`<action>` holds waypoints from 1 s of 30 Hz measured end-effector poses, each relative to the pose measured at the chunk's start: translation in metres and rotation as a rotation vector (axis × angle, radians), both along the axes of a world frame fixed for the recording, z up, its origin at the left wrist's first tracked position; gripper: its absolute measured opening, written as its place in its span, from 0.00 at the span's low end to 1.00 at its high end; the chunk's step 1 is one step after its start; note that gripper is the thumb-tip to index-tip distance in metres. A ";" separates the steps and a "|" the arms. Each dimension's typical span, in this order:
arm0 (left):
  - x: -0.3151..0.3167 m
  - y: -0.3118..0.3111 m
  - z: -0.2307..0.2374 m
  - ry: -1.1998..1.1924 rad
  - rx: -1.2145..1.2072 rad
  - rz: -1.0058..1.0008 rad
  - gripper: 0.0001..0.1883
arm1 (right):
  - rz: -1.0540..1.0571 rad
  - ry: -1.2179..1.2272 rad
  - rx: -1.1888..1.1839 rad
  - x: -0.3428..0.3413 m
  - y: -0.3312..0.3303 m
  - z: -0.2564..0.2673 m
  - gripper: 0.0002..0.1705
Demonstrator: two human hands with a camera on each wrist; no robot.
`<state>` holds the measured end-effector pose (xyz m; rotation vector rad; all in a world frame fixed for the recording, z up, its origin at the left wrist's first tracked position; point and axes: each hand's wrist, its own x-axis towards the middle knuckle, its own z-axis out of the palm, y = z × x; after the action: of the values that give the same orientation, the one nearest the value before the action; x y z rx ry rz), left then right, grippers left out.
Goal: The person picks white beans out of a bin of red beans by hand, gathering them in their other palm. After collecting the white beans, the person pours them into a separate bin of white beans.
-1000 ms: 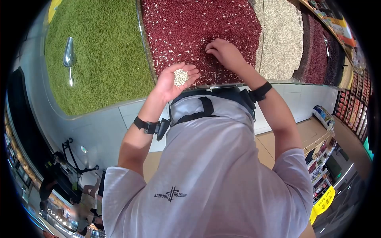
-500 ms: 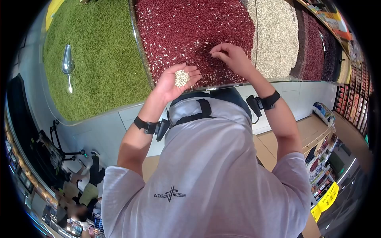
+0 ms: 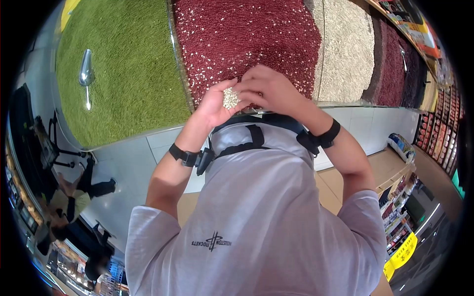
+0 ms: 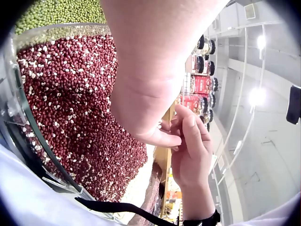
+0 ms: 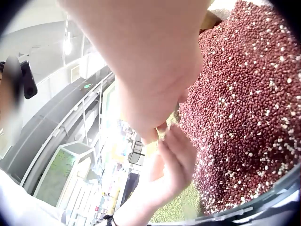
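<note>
My left hand (image 3: 215,106) is cupped palm up over the front of the red bean bin, holding a small heap of white kernels (image 3: 230,98). Directly beside it, my right hand (image 3: 274,91) reaches in with bent fingers close over the heap and the left fingertips. Its thumb and fingers look parted in the head view. A few white kernels show between the hands in the left wrist view, where the left palm is hidden. Behind both hands lie dark red beans (image 3: 247,34) with many white kernels scattered among them.
Green mung beans (image 3: 123,64) fill the bin to the left, with a metal scoop (image 3: 86,71) lying on them. Pale grains (image 3: 345,54) fill the bin on the right. A clear bin wall (image 3: 174,44) divides green from red. People stand beyond at the lower left.
My right hand has moved left and toward me, from over the red beans to the left palm. The left hand stays nearly in place with its white kernels.
</note>
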<state>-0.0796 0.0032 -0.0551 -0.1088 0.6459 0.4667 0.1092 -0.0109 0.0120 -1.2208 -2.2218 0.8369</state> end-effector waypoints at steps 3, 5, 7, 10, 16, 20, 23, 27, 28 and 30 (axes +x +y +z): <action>-0.005 0.002 0.004 0.051 0.000 -0.017 0.18 | -0.211 -0.040 0.060 0.015 0.020 -0.026 0.08; -0.006 0.002 0.006 0.089 -0.029 -0.047 0.18 | -0.309 -0.193 0.097 0.026 0.031 -0.042 0.09; -0.008 0.002 0.008 0.099 -0.037 -0.044 0.18 | -0.328 -0.279 0.095 0.029 0.037 -0.054 0.09; -0.012 0.002 0.006 0.104 -0.060 -0.031 0.18 | -0.328 -0.390 0.136 0.028 0.042 -0.069 0.09; -0.018 0.002 0.004 0.100 -0.057 -0.012 0.18 | -0.370 -0.474 0.149 0.023 0.049 -0.084 0.10; -0.018 0.003 0.003 0.108 -0.050 -0.023 0.19 | -0.346 -0.511 0.138 0.021 0.053 -0.086 0.10; -0.016 0.004 0.005 0.135 -0.033 -0.025 0.22 | -0.336 -0.513 0.115 0.023 0.052 -0.084 0.10; -0.017 0.006 0.003 0.107 -0.033 -0.026 0.22 | -0.436 -0.281 -0.117 0.029 0.045 -0.064 0.09; -0.016 0.007 0.004 0.117 -0.029 -0.029 0.22 | -0.435 -0.282 -0.119 0.033 0.044 -0.059 0.09; -0.014 0.008 0.003 0.124 -0.028 -0.036 0.22 | -0.505 -0.076 -0.214 0.038 0.039 -0.048 0.09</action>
<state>-0.0941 0.0108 -0.0520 -0.0950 0.7749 0.4322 0.1470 0.0286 -0.0361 -1.8368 -1.7786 0.8381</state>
